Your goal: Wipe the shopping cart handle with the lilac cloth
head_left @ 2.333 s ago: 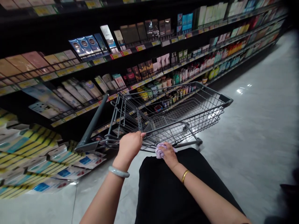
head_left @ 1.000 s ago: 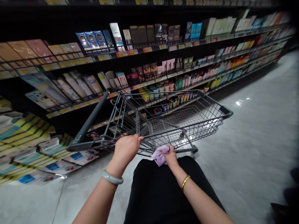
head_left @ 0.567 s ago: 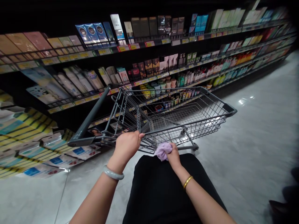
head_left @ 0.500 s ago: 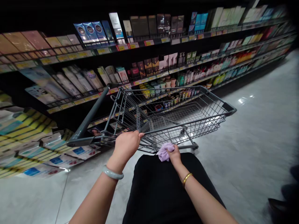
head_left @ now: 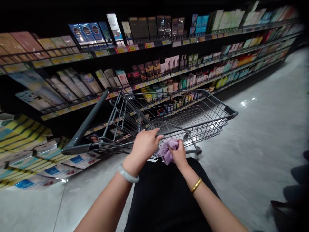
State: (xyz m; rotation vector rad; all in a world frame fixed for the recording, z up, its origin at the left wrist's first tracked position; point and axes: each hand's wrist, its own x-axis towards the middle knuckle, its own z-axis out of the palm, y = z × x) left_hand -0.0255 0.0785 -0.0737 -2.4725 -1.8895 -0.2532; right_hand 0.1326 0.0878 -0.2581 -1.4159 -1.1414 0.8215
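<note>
Head view: right hand (head_left: 179, 155) grips a crumpled lilac fabric cloth (head_left: 166, 152) — left hand (head_left: 145, 144), loosely open, overlaps the grey metal wire shopping cart (head_left: 196, 126), contact unclear.

Your single view is head-worn, facing forward and steeply down over your black clothing (head_left: 169, 199). Your left hand (head_left: 145, 145) and right hand (head_left: 179, 154) register near, at lower centre. The cart (head_left: 205, 129) spans mid-frame; the shelving (head_left: 135, 47) stands beyond, crossing obliquely and receding rightward.
</note>
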